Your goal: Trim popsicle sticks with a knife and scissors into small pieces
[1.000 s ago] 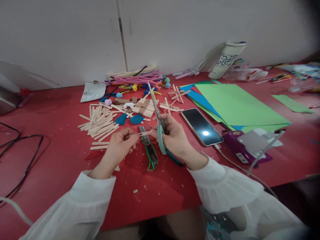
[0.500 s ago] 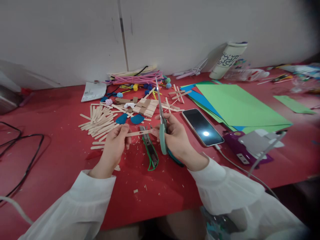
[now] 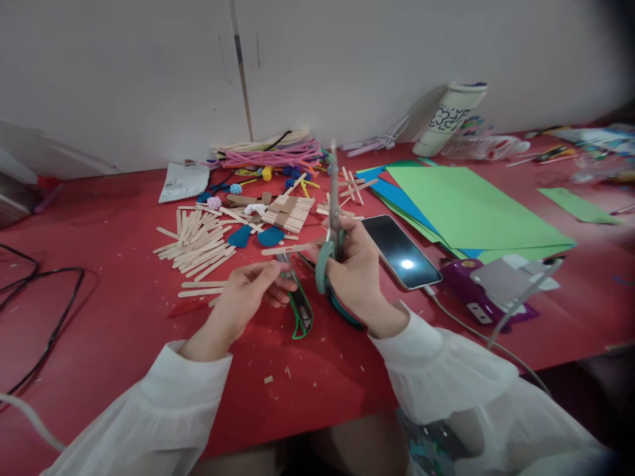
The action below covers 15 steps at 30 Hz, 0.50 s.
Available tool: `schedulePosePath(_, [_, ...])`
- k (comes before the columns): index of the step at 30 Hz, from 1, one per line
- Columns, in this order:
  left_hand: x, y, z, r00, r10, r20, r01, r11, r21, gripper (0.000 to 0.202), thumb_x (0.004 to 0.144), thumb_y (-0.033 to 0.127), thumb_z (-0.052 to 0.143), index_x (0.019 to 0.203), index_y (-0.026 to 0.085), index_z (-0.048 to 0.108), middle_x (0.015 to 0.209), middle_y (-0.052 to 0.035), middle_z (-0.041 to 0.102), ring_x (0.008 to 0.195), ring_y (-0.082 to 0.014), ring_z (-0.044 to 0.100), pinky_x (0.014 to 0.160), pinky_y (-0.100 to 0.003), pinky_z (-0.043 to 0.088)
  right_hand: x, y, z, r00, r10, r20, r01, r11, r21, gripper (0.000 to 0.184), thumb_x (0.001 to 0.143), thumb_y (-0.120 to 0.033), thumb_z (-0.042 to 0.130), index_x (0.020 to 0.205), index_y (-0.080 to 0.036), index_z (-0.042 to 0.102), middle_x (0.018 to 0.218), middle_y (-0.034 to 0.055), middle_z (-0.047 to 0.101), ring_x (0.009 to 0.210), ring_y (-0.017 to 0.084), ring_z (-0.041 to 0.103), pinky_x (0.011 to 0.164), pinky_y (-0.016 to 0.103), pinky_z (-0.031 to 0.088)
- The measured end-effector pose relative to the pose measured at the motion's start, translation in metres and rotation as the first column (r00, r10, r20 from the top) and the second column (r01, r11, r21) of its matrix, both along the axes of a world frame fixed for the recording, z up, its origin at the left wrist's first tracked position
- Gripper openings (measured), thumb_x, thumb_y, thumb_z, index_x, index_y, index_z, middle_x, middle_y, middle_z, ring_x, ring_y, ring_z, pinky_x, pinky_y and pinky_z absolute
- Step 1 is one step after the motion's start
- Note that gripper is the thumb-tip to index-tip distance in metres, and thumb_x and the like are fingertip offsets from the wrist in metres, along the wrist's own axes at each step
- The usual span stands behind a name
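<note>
My right hand (image 3: 360,271) is closed round scissors (image 3: 323,268) with teal handles, their blades pointing up and blurred. The same hand also keeps hold of a wooden craft stick (image 3: 288,250), which juts out to the left and has a slot cut in it. Just below the stick, my left hand (image 3: 243,297) is empty with its fingers loosely bent and apart. Its fingertips overlap a green utility knife (image 3: 301,307) lying on the table. Under my right hand lies a tool with dark teal handles (image 3: 347,316), mostly hidden.
A loose pile of craft sticks (image 3: 198,241) spreads at the left, near two blue paper pieces (image 3: 270,236). Pink pipe cleaners (image 3: 270,155) lie at the back. To the right are a phone (image 3: 401,251), coloured paper (image 3: 486,205), a purple power strip (image 3: 471,291) and a tumbler (image 3: 449,119).
My left hand has let go of the craft stick and moved right, below it. The stick stays in my right hand, and the scissors have swung slightly to the right.
</note>
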<state>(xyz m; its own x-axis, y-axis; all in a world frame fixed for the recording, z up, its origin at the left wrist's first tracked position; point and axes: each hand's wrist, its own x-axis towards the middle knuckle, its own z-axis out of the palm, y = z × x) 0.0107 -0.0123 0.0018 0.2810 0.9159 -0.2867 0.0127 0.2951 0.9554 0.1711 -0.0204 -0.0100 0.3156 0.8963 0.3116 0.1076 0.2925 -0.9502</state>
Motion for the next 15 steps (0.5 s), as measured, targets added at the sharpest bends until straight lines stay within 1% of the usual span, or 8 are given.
schedulePosePath(2, [0.001, -0.001, -0.001, 0.999, -0.035, 0.035, 0.035, 0.999, -0.004, 0.040, 0.069, 0.052, 0.062, 0.078, 0.013, 0.064, 0.067, -0.0068, 0.068, 0.054, -0.0143, 0.062, 0.049, -0.023, 0.048, -0.003, -0.004, -0.003, 0.990, 0.082, 0.115, -0.083, 0.997, 0.004, 0.037, 0.063, -0.009, 0.057, 0.095, -0.026, 0.048, 0.073, -0.0039, 0.056, 0.061, 0.012, 0.053, 0.058, 0.026, 0.044])
schedulePosePath(4, [0.002, 0.000, -0.004, 0.998, -0.030, 0.062, 0.032, 0.999, -0.028, 0.036, 0.066, 0.049, 0.064, 0.073, 0.014, 0.062, 0.064, -0.0048, 0.067, 0.052, -0.0133, 0.061, 0.048, -0.022, 0.047, -0.006, -0.009, -0.005, 0.952, 0.185, 0.245, -0.187, 0.982, -0.012, 0.040, 0.062, -0.008, 0.054, 0.098, -0.026, 0.051, 0.079, -0.0024, 0.059, 0.067, 0.013, 0.056, 0.064, 0.027, 0.045])
schedulePosePath(6, [0.001, 0.002, -0.007, 0.998, 0.021, 0.067, -0.017, 0.998, -0.056, 0.029, 0.063, 0.043, 0.067, 0.066, 0.015, 0.060, 0.058, -0.0026, 0.064, 0.048, -0.0120, 0.058, 0.046, -0.022, 0.046, -0.008, -0.012, -0.006, 0.891, 0.280, 0.357, -0.290, 0.957, -0.026, 0.041, 0.062, -0.008, 0.053, 0.099, -0.025, 0.053, 0.082, -0.0018, 0.062, 0.071, 0.013, 0.057, 0.067, 0.027, 0.045])
schedulePosePath(8, [0.000, 0.005, -0.009, 0.996, 0.071, 0.056, -0.067, 0.996, -0.062, 0.024, 0.063, 0.037, 0.066, 0.062, 0.015, 0.057, 0.052, -0.0002, 0.060, 0.045, -0.0111, 0.055, 0.045, -0.022, 0.045, -0.010, -0.013, -0.005, 0.851, 0.365, 0.377, -0.374, 0.926, -0.051, 0.038, 0.064, -0.010, 0.055, 0.099, -0.025, 0.054, 0.082, -0.0019, 0.063, 0.070, 0.013, 0.057, 0.066, 0.026, 0.045])
schedulePosePath(10, [-0.002, 0.007, -0.009, 0.998, 0.056, 0.034, -0.055, 0.998, -0.034, 0.022, 0.066, 0.037, 0.062, 0.062, 0.016, 0.055, 0.048, 0.0020, 0.055, 0.042, -0.0103, 0.052, 0.044, -0.021, 0.044, -0.010, -0.012, -0.004, 0.876, 0.405, 0.262, -0.402, 0.913, -0.066, 0.036, 0.068, -0.015, 0.059, 0.102, -0.025, 0.051, 0.081, -0.0019, 0.063, 0.069, 0.012, 0.057, 0.065, 0.026, 0.045])
schedulePosePath(11, [-0.003, 0.007, -0.007, 1.000, 0.017, 0.008, -0.017, 1.000, -0.008, 0.023, 0.069, 0.037, 0.059, 0.063, 0.016, 0.055, 0.046, 0.0029, 0.053, 0.040, -0.0095, 0.049, 0.043, -0.021, 0.042, -0.009, -0.010, -0.003, 0.905, 0.388, 0.171, -0.382, 0.921, -0.069, 0.035, 0.069, -0.018, 0.061, 0.102, -0.024, 0.050, 0.080, -0.0020, 0.062, 0.069, 0.012, 0.057, 0.065, 0.026, 0.046])
schedulePosePath(13, [-0.005, 0.005, -0.003, 0.993, -0.096, -0.071, 0.100, 0.994, 0.051, 0.025, 0.074, 0.039, 0.054, 0.065, 0.016, 0.056, 0.044, 0.0042, 0.048, 0.037, -0.0081, 0.043, 0.040, -0.019, 0.036, -0.008, -0.005, -0.002, 0.955, 0.296, -0.005, -0.296, 0.951, -0.086, 0.034, 0.070, -0.023, 0.064, 0.100, -0.024, 0.048, 0.073, -0.0033, 0.060, 0.064, 0.012, 0.056, 0.061, 0.026, 0.046])
schedulePosePath(15, [-0.006, 0.003, 0.002, 0.962, -0.221, -0.163, 0.238, 0.967, 0.089, 0.027, 0.078, 0.041, 0.051, 0.069, 0.017, 0.059, 0.042, 0.0053, 0.044, 0.035, -0.0073, 0.037, 0.040, -0.019, 0.031, -0.005, 0.000, -0.001, 0.969, 0.205, -0.137, -0.222, 0.968, -0.119, 0.035, 0.069, -0.028, 0.067, 0.097, -0.023, 0.048, 0.066, -0.0057, 0.055, 0.056, 0.010, 0.051, 0.055, 0.025, 0.044])
